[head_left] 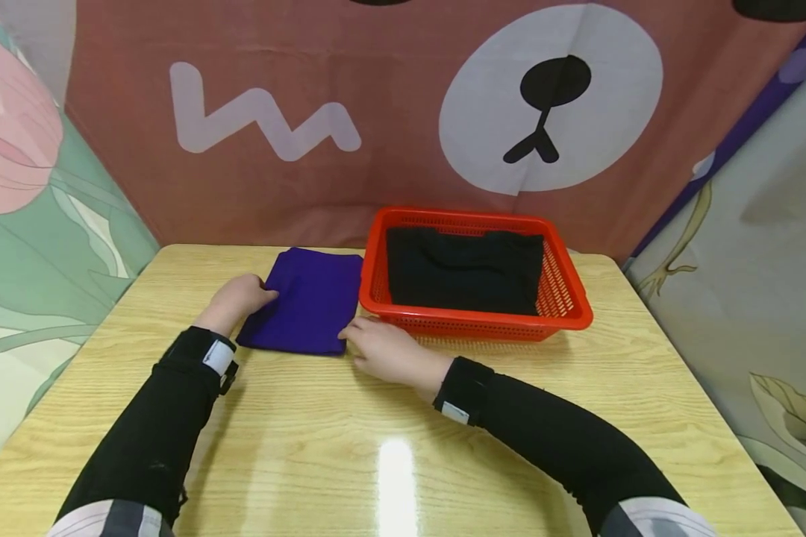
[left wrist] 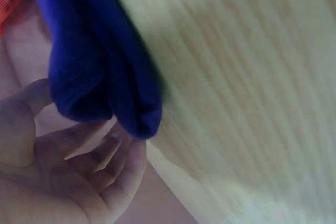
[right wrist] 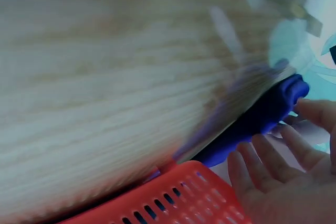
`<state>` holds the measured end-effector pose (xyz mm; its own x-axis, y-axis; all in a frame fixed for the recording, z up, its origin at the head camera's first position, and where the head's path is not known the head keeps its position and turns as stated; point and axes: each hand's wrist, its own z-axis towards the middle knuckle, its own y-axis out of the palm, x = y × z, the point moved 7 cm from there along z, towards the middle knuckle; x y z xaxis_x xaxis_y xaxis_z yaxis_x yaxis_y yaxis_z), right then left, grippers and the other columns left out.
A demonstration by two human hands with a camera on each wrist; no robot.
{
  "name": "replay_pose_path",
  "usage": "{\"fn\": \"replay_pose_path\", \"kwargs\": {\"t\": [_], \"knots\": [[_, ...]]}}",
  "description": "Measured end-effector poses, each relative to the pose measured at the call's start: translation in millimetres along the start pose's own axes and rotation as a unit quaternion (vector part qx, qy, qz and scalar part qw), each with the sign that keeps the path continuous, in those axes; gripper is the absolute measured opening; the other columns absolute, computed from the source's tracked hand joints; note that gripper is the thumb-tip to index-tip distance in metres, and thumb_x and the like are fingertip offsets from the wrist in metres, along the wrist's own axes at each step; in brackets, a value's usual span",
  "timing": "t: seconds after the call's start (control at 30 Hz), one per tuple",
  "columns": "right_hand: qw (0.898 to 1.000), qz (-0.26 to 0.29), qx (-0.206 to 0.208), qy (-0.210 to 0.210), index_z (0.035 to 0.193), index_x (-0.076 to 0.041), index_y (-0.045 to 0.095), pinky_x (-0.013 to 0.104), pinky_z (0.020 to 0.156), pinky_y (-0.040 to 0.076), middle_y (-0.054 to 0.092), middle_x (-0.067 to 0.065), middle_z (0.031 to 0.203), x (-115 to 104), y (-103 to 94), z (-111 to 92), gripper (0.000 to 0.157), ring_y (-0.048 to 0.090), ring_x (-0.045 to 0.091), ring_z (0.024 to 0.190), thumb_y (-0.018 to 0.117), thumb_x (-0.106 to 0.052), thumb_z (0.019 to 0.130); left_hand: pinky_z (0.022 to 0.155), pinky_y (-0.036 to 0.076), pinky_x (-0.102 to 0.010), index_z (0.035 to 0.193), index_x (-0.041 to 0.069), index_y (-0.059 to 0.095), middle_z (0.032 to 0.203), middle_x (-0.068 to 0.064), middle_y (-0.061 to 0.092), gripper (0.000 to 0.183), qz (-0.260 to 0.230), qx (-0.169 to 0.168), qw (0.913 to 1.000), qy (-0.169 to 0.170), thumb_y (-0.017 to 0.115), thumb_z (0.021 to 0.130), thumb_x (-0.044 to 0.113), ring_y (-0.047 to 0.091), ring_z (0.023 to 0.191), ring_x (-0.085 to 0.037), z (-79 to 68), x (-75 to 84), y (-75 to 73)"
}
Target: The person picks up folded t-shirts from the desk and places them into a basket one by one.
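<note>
A folded purple cloth (head_left: pixel 309 298) lies flat on the table, left of a red plastic basket (head_left: pixel 564 298). My left hand (head_left: pixel 237 302) is at its left edge, thumb on top. In the left wrist view, that hand's fingertips (left wrist: pixel 137 153) reach under the cloth's rounded folds (left wrist: pixel 79 87). At the near right corner of the cloth is my right hand (head_left: pixel 389 350), its fingertips touching the edge just in front of the basket. In the right wrist view the fingers (right wrist: pixel 270 161) are fairly straight and spread beside the cloth (right wrist: pixel 252 124).
A folded black cloth (head_left: pixel 463 272) lies inside the basket. Behind the wooden table (head_left: pixel 309 447) hangs a brown curtain with a printed bear face (head_left: pixel 551 97). Patterned wall coverings flank both sides.
</note>
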<state>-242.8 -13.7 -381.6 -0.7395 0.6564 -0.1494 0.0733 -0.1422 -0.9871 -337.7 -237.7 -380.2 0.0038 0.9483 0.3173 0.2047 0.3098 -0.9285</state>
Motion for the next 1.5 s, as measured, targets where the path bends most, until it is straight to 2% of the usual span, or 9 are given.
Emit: {"fn": "replay_pose_path", "kwargs": {"t": [0.17,0.33,0.5,0.67,0.73,0.83,1.03,1.3,1.5], "knots": [[1.000,-0.003,-0.027,0.011,0.140,-0.010,0.056,0.030,0.094,0.050,0.050,0.008,0.137,1,5.9,5,0.045,0.058,0.019,0.116,0.063,-0.021,0.097,0.099,0.042,-0.056,0.127,-0.025,0.046,0.125,-0.040,0.053,0.077,-0.006,-0.029,0.9995,-0.009,0.059,0.095,0.044,0.054,0.114,-0.050,2.7,1.1,7.0],[0.997,-0.038,-0.064,-0.001,0.139,-0.011,0.058,0.033,0.106,0.042,0.047,0.008,0.147,-1,13.7,5,0.043,0.048,0.020,0.132,0.060,-0.024,0.098,0.098,0.044,-0.054,0.125,-0.024,0.046,0.122,-0.039,0.054,0.084,0.012,-0.042,0.9988,-0.023,0.065,0.091,0.050,0.056,0.111,-0.048,2.8,-1.0,11.8],[0.995,-0.059,-0.069,-0.028,0.134,-0.012,0.063,0.030,0.105,0.042,0.053,0.006,0.138,-3,15.7,2,0.039,0.050,0.018,0.128,0.061,-0.022,0.097,0.094,0.047,-0.051,0.124,-0.024,0.048,0.118,-0.036,0.056,0.088,0.031,-0.065,0.9968,-0.033,0.065,0.088,0.054,0.058,0.105,-0.045,-1.4,-2.3,15.5],[0.992,-0.080,-0.072,-0.070,0.133,-0.013,0.064,0.028,0.095,0.045,0.056,0.004,0.125,-9,14.1,-2,0.039,0.053,0.015,0.115,0.063,-0.023,0.095,0.076,0.052,-0.042,0.121,-0.024,0.047,0.107,-0.030,0.058,0.085,0.002,-0.080,0.9964,-0.029,0.069,0.087,0.051,0.058,0.087,-0.036,-3.2,-3.3,18.5],[0.990,-0.092,-0.073,-0.084,0.133,-0.015,0.064,0.029,0.089,0.047,0.056,0.002,0.120,-12,14.9,-4,0.041,0.054,0.014,0.111,0.065,-0.025,0.094,0.074,0.052,-0.041,0.120,-0.023,0.047,0.106,-0.029,0.058,0.083,-0.004,-0.082,0.9963,-0.025,0.071,0.086,0.048,0.058,0.086,-0.035,-4.2,-1.7,18.4],[0.987,-0.100,-0.078,-0.094,0.135,-0.017,0.063,0.030,0.086,0.047,0.056,0.001,0.119,-17,17.1,-8,0.043,0.054,0.014,0.111,0.065,-0.027,0.094,0.077,0.051,-0.043,0.118,-0.022,0.049,0.105,-0.028,0.058,0.078,-0.010,-0.086,0.9960,-0.019,0.073,0.086,0.045,0.057,0.087,-0.035,-6.7,1.1,19.0],[0.984,-0.106,-0.100,-0.107,0.141,-0.017,0.057,0.032,0.097,0.046,0.053,0.003,0.130,-29,23.3,-17,0.047,0.052,0.016,0.120,0.062,-0.031,0.096,0.093,0.048,-0.051,0.125,-0.026,0.043,0.118,-0.037,0.055,0.084,-0.006,-0.106,0.9942,-0.014,0.074,0.086,0.042,0.057,0.106,-0.044,-14.2,1.8,24.8],[0.976,-0.152,-0.080,-0.133,0.140,-0.016,0.057,0.031,0.080,0.050,0.054,0.003,0.123,-53,24.3,-30,0.049,0.053,0.016,0.114,0.061,-0.038,0.096,0.102,0.041,-0.055,0.129,-0.025,0.044,0.128,-0.040,0.051,0.083,-0.001,-0.095,0.9951,0.028,0.078,0.083,0.035,0.051,0.119,-0.051,-19.3,8.6,24.8],[0.976,-0.149,-0.088,-0.134,0.142,-0.019,0.055,0.036,0.090,0.051,0.051,0.006,0.138,-68,26.8,-40,0.051,0.049,0.022,0.127,0.060,-0.041,0.096,0.105,0.038,-0.055,0.133,-0.024,0.040,0.133,-0.040,0.046,0.085,0.014,-0.111,0.9918,0.061,0.083,0.079,0.025,0.045,0.125,-0.052,-26.1,17.5,21.8]]}}
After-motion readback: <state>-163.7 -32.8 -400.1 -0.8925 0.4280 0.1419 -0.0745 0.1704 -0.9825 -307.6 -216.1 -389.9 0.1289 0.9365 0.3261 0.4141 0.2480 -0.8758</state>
